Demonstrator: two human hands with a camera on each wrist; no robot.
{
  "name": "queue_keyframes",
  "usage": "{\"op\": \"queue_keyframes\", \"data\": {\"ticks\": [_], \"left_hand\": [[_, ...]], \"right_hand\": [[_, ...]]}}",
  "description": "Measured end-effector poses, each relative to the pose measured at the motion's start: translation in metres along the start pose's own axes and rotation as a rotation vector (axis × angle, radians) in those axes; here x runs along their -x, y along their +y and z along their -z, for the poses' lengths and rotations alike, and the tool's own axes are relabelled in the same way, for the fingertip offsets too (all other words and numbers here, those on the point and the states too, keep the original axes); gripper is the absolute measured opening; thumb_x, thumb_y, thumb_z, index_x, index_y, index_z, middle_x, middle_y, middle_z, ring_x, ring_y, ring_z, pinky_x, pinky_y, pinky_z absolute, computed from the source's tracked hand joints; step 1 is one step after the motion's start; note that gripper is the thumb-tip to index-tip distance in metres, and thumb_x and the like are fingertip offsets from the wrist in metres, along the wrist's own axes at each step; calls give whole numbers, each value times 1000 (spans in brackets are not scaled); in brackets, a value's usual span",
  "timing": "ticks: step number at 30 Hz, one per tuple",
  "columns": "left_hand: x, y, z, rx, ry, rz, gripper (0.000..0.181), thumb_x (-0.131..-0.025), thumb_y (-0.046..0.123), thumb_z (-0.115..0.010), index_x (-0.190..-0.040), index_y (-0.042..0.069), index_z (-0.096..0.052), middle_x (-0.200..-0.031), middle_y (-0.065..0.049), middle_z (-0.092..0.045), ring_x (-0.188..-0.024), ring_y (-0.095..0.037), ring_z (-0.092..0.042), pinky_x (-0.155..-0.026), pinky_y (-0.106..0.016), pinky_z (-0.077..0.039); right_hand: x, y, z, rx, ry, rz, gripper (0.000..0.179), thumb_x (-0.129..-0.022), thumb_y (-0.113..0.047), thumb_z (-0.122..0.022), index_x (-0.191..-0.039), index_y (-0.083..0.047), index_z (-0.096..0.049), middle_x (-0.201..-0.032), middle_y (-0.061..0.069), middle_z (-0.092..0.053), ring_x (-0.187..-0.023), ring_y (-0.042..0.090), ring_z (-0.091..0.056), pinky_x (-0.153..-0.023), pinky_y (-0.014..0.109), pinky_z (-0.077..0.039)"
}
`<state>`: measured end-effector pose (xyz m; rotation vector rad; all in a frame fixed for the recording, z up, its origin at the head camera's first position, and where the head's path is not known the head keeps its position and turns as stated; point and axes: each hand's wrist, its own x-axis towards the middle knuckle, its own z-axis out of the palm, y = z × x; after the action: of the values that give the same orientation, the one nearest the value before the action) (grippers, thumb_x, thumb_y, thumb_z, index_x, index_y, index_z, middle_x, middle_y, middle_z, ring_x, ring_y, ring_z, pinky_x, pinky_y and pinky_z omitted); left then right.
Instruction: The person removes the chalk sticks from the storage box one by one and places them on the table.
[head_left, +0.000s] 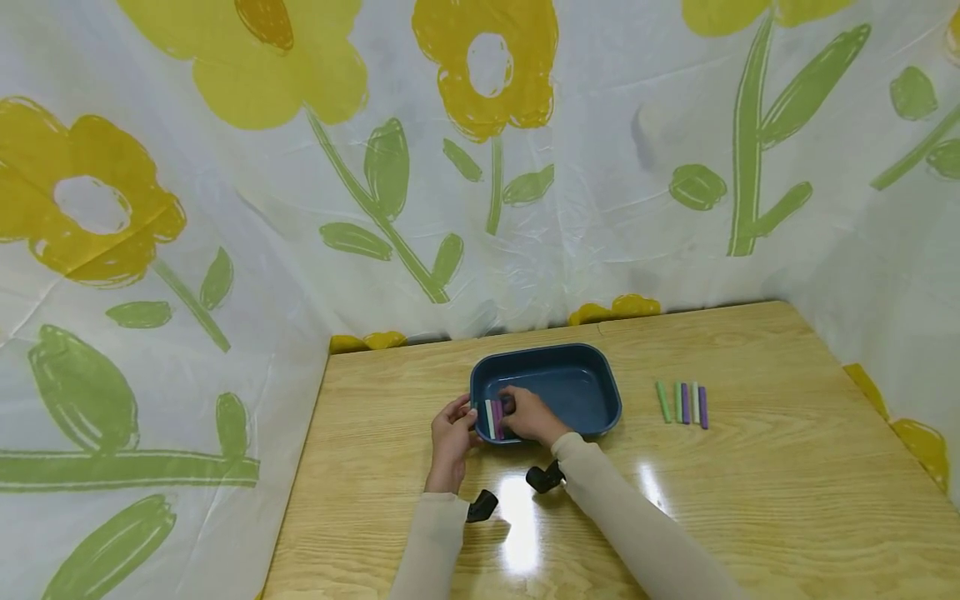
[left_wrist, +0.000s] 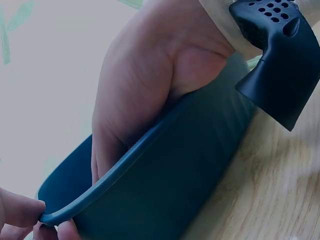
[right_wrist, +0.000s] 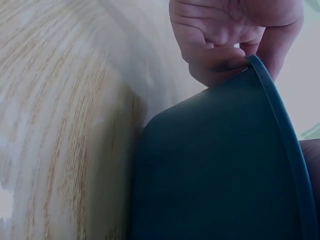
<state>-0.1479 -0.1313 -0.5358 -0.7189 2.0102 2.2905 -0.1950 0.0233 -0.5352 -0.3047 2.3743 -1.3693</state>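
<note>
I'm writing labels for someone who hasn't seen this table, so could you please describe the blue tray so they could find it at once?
Start at the wooden table set against the flowered sheet. The blue tray sits near its back edge, left of a row of loose sticks. It is the only container there: dark blue, rectangular with rounded corners, the left hand pinching its rim and the right hand inside it.
</note>
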Motion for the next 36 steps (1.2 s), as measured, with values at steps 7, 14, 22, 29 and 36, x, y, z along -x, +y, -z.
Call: {"op": "queue_keyframes", "data": {"ticks": [7, 14, 22, 29, 36], "left_hand": [[0, 4, -2, -3, 3, 3, 36, -104, -1, -58, -140, -3, -63, -108, -6, -53, -86, -17, -59, -55, -19, -50], [0, 5, -3, 13, -10, -11, 37, -104, -2, -58, -141, -5, -61, -107, -6, -52, -86, -17, -59, -54, -18, -49], [0, 6, -4, 21, -9, -4, 37, -104, -2, -58, -141, -5, -61, -107, -6, -53, -85, -16, -58, -53, -18, -49], [-1, 4, -4, 12, 2, 0, 36, -104, -2, -59, -140, -4, -62, -107, -6, -54, -86, -18, -59, -55, -20, -50], [0, 0, -3, -8, 27, 10, 35, -104, -2, -59, -139, -3, -64, -107, -7, -55, -85, -18, -59, -56, -21, -51]], "right_hand": [[-9, 0, -3, 119, 0, 22, 56, -85, 4, -80, -137, 11, -60, -106, 19, -72, -93, 25, -66, -85, 41, -58], [-5, -1, -3, 141, 42, 30, 36, -85, 2, -81, -117, 5, -65, -92, 13, -68, -82, 21, -62, -73, 35, -55], [1, -3, 1, 100, 112, 58, 31, -86, 6, -78, -109, 0, -58, -85, 9, -65, -76, 19, -61, -67, 33, -52], [2, 1, 3, -57, 226, 112, 33, -84, 9, -77, -112, -1, -64, -90, 11, -67, -74, 19, -63, -67, 35, -55], [16, 3, 8, -261, 334, 209, 36, -87, 13, -75, -120, 2, -65, -100, 17, -67, -74, 21, -69, -63, 34, -61]]}}
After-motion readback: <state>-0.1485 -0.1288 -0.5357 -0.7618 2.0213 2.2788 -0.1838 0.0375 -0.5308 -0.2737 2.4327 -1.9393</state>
